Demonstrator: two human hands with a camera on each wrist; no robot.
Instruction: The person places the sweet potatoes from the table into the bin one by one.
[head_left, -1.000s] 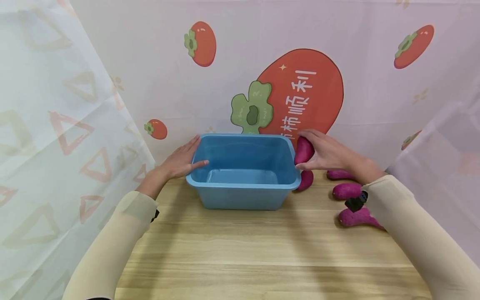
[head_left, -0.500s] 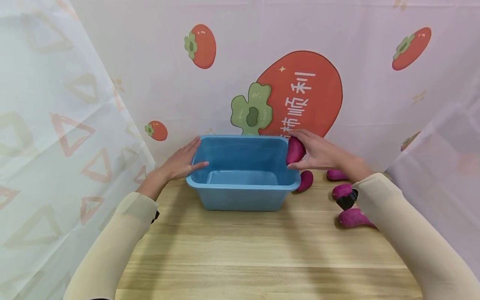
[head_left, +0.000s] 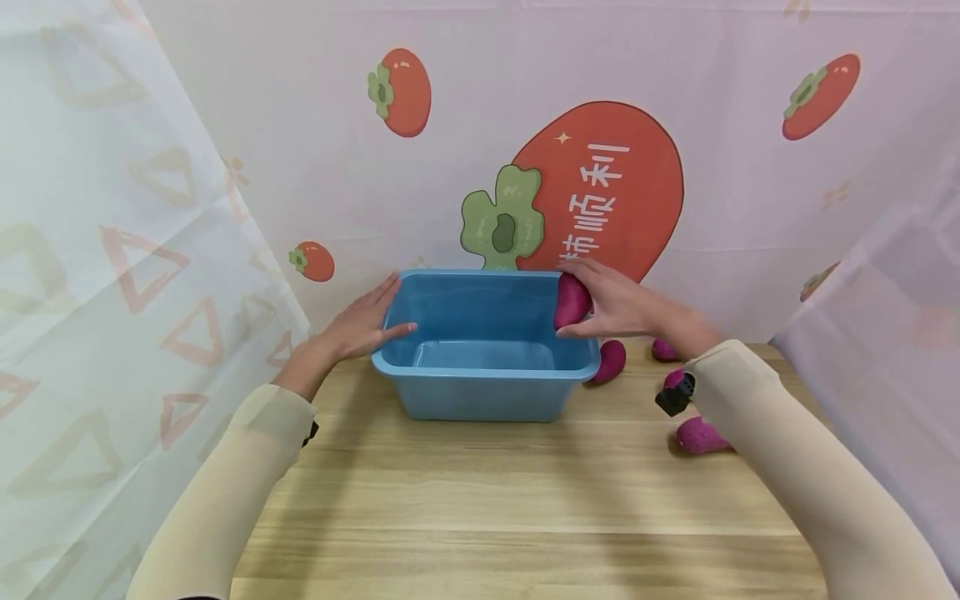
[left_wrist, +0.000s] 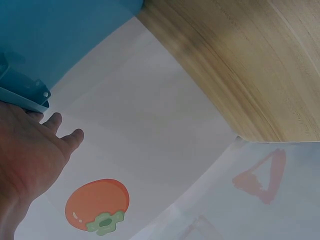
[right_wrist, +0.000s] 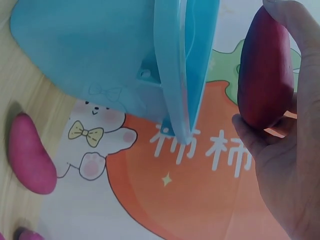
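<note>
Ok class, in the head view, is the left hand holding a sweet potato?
No: the left hand touches one end of the blue tub.

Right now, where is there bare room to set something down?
Bare: the tabletop in front of the blue bin, between left sleeve and right sleeve, and the bin's visible floor. Crowded: right of the bin, where purple sweet potatoes lie, some partly hidden by that sleeve.

I see the wooden table (head_left: 480,500) carrying a blue tub (head_left: 483,400) — one purple sweet potato (head_left: 612,362) lies just beside it, and three others (head_left: 700,435) lie farther right.
</note>
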